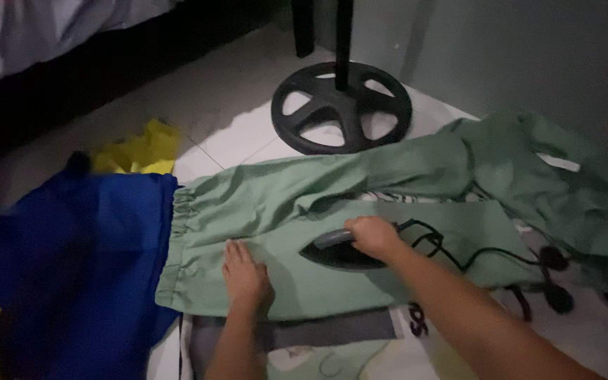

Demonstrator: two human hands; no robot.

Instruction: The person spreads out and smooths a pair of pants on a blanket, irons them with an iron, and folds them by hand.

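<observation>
A green garment [283,204] with gathered cuffs lies spread on a cloth on the floor. My left hand [244,274] presses flat on its near part, fingers apart. My right hand [373,238] grips the handle of a dark clothes iron [332,253] that rests on the green fabric, just right of my left hand. The iron's black cord [473,260] trails right across the garment to a dark plug area.
A blue cloth [72,260] lies at the left over yellow fabric [142,151]. A round black fan base [339,105] with its pole stands behind the garment. A bed edge [29,35] is at the top left. A grey wall is at the right.
</observation>
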